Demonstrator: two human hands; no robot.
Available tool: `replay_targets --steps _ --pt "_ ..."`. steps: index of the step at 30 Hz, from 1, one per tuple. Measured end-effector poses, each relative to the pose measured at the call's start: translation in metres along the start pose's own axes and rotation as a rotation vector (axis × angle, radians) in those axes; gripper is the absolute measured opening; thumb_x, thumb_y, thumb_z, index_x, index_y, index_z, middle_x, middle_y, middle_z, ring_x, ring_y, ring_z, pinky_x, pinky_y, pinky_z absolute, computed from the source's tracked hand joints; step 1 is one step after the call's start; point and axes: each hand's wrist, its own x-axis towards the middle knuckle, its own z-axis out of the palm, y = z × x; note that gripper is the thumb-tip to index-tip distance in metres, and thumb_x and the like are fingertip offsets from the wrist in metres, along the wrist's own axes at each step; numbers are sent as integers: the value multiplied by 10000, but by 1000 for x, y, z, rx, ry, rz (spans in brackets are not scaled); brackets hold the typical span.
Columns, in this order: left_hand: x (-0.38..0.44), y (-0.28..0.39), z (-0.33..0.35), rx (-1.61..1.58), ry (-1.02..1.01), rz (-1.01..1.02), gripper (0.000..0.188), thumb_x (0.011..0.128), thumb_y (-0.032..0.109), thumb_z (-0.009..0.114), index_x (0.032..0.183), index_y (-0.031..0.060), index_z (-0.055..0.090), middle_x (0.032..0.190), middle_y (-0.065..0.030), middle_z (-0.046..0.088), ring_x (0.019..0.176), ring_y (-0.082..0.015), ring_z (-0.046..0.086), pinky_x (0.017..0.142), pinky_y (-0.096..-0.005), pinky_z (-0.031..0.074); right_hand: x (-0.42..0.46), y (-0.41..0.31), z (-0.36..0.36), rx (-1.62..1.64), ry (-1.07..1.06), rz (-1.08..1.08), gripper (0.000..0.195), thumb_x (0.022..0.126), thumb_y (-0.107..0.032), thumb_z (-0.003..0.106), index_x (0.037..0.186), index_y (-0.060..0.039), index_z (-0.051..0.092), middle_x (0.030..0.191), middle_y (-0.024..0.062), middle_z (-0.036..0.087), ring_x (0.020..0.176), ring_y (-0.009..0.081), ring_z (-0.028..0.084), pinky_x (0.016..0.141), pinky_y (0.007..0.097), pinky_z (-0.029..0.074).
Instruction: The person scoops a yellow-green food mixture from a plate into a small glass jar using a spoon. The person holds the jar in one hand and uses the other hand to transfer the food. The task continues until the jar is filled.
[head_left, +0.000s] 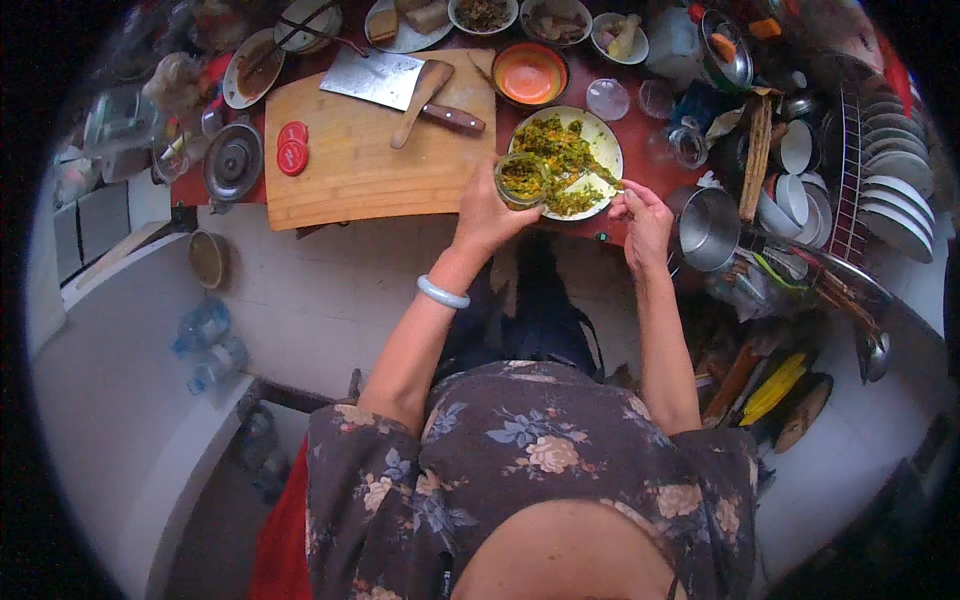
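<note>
My left hand (486, 206) is wrapped around a glass jar (519, 180) that holds chopped green and orange food. The jar is at the left edge of a round white plate (609, 150) with a dark rim, which carries more of the chopped green and orange food (559, 142). At the plate's right edge, my right hand (642, 217) pinches a thin utensil, mostly hidden by the fingers; its far end has food on it. Two red jar lids (292, 156) lie partly overlapping on the wooden cutting board (337, 187).
A cleaver (382, 77) and a wooden scraper (421, 101) cross on the board. Behind the plate stand an orange bowl (530, 73) and a small clear lid or dish (607, 100). A metal pot (706, 229) is right of my right hand, beside bowls and a wire rack (847, 172) of plates.
</note>
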Motion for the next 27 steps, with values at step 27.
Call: replay_targets --steps 27 --pt "13 18 43 41 48 141 925 539 260 891 1268 -70 428 1174 -276 571 1113 -421 560 961 -461 458 -40 -56 26 -1446 -455 -1372 341 738 -18 599 1070 57 620 873 150 639 700 254 607 655 359 502"
